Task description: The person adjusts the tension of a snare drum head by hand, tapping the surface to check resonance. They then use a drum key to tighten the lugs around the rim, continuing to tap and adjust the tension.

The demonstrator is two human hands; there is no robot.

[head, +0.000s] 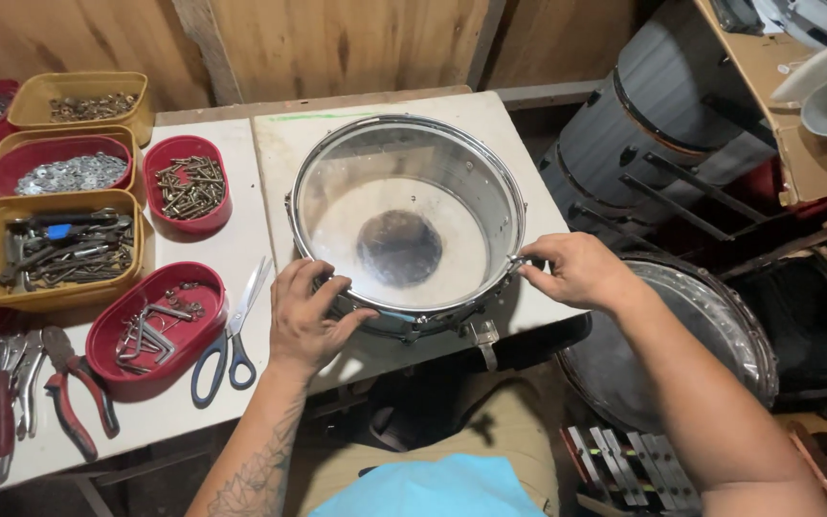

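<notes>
A snare drum [404, 153] with a clear head and chrome rim lies flat on the white table [241, 239]. My left hand [306, 316] rests on the drum's near-left rim, fingers spread over the edge. My right hand [574, 270] pinches a small metal part [517, 260] at the drum's right rim, likely a tension rod or lug. A dark round patch shows through the middle of the head.
Blue-handled scissors [232, 340] lie left of the drum. Red and yellow tubs hold hex keys [150, 330], screws [187, 184], washers [69, 172] and wrenches [59, 251]. Red pliers [69, 383] sit at the near left. Another drum [720, 335] and a grey shell [643, 124] stand to the right.
</notes>
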